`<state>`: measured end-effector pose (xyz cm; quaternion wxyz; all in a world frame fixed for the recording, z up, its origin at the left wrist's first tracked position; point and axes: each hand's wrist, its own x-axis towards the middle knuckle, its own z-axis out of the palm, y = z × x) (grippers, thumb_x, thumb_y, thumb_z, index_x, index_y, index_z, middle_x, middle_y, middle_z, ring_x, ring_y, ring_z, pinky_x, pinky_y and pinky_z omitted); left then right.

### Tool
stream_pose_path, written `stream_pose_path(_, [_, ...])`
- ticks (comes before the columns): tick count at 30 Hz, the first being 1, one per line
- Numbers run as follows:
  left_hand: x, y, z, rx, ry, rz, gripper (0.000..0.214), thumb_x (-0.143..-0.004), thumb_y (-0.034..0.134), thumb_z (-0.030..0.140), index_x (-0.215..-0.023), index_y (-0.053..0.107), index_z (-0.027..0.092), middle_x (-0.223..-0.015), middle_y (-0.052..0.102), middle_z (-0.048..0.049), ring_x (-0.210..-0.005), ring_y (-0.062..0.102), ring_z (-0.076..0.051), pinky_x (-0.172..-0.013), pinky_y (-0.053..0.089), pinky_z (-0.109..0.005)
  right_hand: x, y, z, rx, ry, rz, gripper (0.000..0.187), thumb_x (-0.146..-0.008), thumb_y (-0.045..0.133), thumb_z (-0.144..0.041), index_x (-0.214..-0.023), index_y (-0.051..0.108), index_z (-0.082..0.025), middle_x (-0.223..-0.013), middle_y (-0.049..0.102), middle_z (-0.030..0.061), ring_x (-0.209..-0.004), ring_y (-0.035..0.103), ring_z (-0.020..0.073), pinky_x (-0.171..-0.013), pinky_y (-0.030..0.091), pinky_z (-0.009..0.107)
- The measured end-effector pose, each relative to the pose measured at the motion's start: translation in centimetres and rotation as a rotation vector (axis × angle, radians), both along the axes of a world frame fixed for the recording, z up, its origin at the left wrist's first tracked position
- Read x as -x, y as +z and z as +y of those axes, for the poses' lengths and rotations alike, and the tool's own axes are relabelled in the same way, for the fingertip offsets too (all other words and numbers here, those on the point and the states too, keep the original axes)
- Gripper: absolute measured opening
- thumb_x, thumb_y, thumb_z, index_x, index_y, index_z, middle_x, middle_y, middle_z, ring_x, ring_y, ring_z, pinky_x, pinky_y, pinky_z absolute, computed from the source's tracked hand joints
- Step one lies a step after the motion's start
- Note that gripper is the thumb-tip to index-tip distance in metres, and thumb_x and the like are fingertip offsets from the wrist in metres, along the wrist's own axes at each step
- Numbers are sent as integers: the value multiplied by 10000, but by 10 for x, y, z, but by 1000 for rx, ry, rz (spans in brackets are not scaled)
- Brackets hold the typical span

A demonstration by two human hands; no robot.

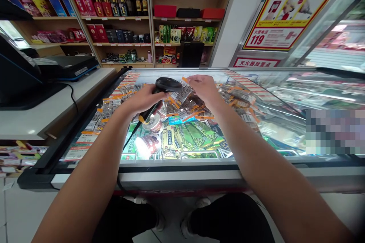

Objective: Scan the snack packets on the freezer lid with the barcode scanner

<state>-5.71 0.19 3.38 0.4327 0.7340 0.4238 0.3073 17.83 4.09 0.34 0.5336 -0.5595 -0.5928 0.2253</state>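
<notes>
My left hand (145,98) is closed round the handle of a black barcode scanner (167,84), whose head points right toward a snack packet. My right hand (203,86) pinches that small orange-edged snack packet (184,92) just under the scanner head. Both hands hover over a chest freezer (182,176) with a glass lid. The scanner's black cable (129,138) runs down toward me over the lid.
Under the lid lie several orange-trimmed packets (239,100), green packs (194,136) and round tubs (148,144). A white counter (57,106) with a black till screen (17,76) stands left. Shelves of boxes and bottles (119,7) fill the back wall. A second freezer (322,91) stands on the right.
</notes>
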Motion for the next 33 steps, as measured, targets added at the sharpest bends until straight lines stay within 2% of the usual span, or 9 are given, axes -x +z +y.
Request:
stream_pose_path(6, [0,1,0,-19,-74,11,220,-799,649,364,-686,580,189,-566,632,-44,-473,575,-150,-490,453,-266,-3,-1,2,2,13,-26,283,-796,703,-438,-907,755,-183,-865,723,79,-772,643,223,-667,513,347])
stream_pose_path(11, [4,1,1,-56,-169,59,272,-865,592,392,-689,575,184,-571,620,-39,-470,558,-136,-498,432,-264,-4,-1,2,-27,20,-49,253,-808,666,-380,-915,756,-169,-868,722,80,-801,646,223,-709,511,348])
stream_pose_path(14, [5,2,1,-39,-172,42,240,-852,614,386,-726,580,185,-595,636,-41,-495,574,-140,-530,460,-266,-4,0,2,-46,24,-63,242,-810,645,-362,-909,756,-172,-862,718,72,-804,637,214,-714,504,338])
stream_pose_path(17, [5,3,0,-3,-94,-47,225,-825,634,392,-749,560,194,-608,627,-29,-464,561,-139,-489,452,-264,-8,4,2,-43,-14,-62,236,-809,632,-344,-913,755,-171,-804,694,55,-768,620,206,-689,493,329])
stream_pose_path(21, [12,9,4,-48,139,-296,217,-810,616,405,-787,520,211,-575,584,-5,-411,530,-139,-421,391,-253,-31,14,4,-60,-152,-158,260,-841,576,-328,-939,745,-156,-754,657,74,-754,614,241,-678,483,367])
stream_pose_path(24, [24,16,8,-98,319,-490,266,-824,603,472,-834,523,218,-578,556,4,-423,530,-134,-432,378,-253,-51,17,6,-57,-345,-402,249,-859,571,-319,-964,730,-159,-931,670,151,-935,621,326,-795,482,456])
stream_pose_path(27, [34,23,10,-143,408,-633,275,-849,580,500,-872,532,230,-600,560,7,-456,548,-130,-447,389,-259,-49,14,3,-97,-486,-620,320,-858,614,-350,-1113,703,-178,-1242,588,229,-1211,495,432,-927,418,577])
stream_pose_path(29, [37,27,9,-162,434,-694,249,-863,561,484,-897,528,239,-599,567,14,-465,548,-126,-448,401,-259,-29,9,-3,-183,-396,-669,372,-888,591,-372,-1200,676,-188,-1324,552,231,-1275,444,438,-976,388,602])
stream_pose_path(33, [46,29,1,-183,486,-755,261,-870,538,493,-913,502,237,-594,564,28,-452,539,-118,-446,423,-253,35,-6,-22,-292,95,-625,398,-972,500,-412,-1249,661,-176,-1283,617,185,-1235,531,346,-1056,392,514])
